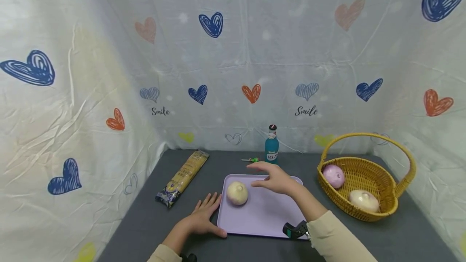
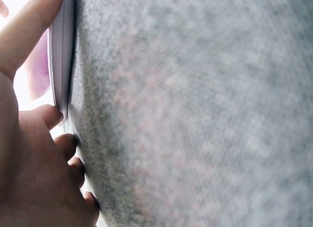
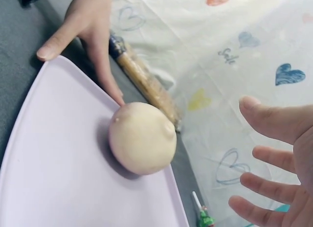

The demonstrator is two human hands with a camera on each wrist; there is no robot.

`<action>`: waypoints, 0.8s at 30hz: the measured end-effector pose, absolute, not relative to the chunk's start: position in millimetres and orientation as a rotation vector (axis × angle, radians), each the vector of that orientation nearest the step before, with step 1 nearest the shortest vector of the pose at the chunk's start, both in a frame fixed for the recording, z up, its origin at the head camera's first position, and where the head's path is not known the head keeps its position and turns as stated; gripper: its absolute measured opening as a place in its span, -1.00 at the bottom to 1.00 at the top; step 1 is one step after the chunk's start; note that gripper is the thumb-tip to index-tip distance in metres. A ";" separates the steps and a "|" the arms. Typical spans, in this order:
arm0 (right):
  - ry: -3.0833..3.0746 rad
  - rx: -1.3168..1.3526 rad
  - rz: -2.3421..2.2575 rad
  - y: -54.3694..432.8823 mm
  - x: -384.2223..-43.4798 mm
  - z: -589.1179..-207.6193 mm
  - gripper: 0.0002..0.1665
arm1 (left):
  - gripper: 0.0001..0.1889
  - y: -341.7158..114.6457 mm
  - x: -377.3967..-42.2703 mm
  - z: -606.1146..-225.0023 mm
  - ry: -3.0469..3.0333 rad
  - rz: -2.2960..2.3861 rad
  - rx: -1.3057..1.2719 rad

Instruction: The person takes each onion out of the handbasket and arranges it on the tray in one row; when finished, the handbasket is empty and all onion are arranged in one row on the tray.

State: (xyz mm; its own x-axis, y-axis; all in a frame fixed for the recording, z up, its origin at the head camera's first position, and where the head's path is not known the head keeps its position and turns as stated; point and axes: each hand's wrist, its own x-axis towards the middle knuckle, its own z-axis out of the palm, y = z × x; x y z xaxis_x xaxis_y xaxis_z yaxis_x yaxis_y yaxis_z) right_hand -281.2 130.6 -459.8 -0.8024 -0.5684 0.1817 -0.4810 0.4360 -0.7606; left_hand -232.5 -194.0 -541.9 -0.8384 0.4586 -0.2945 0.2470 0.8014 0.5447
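Note:
A pale, round onion [image 1: 237,193] sits near the left end of a lilac tray [image 1: 262,221]. My left hand [image 1: 204,217] rests at the tray's left side, its fingers spread; thumb and index finger touch the rim, as the left wrist view shows close up. Above the tray, to the right of the onion, my right hand [image 1: 274,179] hovers with fingers apart and nothing in them. In the right wrist view a gap separates that hand [image 3: 279,163] from the onion [image 3: 143,138].
At the right stands a yellow wicker basket [image 1: 409,173] with a purple onion [image 1: 333,176] and a pale onion [image 1: 364,201] inside. A blue bottle [image 1: 271,145] and a small green thing with a white stick [image 1: 251,159] are behind the tray. A long golden packet [image 1: 183,177] lies left.

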 end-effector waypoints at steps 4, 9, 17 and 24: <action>2.571 -0.953 -1.333 139.5 -279.8 -458.2 -0.35 | 0.32 -193.2 -233.6 -542.9 2.566 0.705 0.539; 2.601 -0.966 -1.324 146.6 -278.3 -456.3 -0.35 | 0.33 -193.9 -230.4 -540.2 2.561 0.749 0.556; 2.645 -0.959 -1.321 160.3 -274.4 -452.5 -0.36 | 0.34 -195.3 -232.0 -541.9 2.571 0.746 0.567; 2.675 -0.925 -1.324 176.2 -271.0 -451.2 -0.35 | 0.34 -195.3 -233.6 -542.8 2.579 0.714 0.558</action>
State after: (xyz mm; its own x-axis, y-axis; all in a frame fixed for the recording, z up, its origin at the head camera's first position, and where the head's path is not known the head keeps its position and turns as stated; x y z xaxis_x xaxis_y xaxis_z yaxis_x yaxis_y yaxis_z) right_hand -271.0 176.2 -451.2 -0.8247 -0.5138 0.2364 -0.4996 0.4659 -0.7303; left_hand -233.6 -195.3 -542.8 -0.8380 0.4729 -0.2721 0.2657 0.7893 0.5536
